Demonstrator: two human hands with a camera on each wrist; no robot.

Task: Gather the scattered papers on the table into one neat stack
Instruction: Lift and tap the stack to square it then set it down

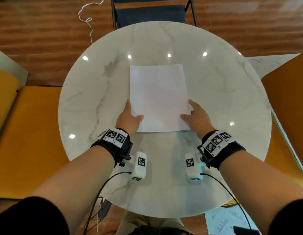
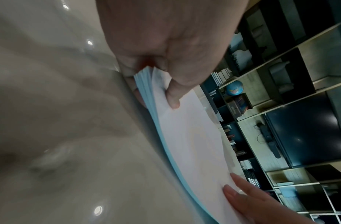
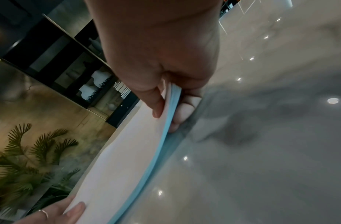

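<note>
Our left hand (image 1: 129, 120) pinches the lower left edge of the white rectangular paper stack (image 1: 159, 97), thumb on top and fingers (image 2: 127, 71) beneath; our right hand (image 1: 196, 117) grasps the lower right edge the same way, thumb over the top sheet. The stack sits at the centre of the frame on the round white marble table (image 1: 89, 92), its edges nearly flush, and we see no loose sheets elsewhere. We judge this the final squaring step: next we should settle the stack flat, tap any stray edges even, and release.
</note>
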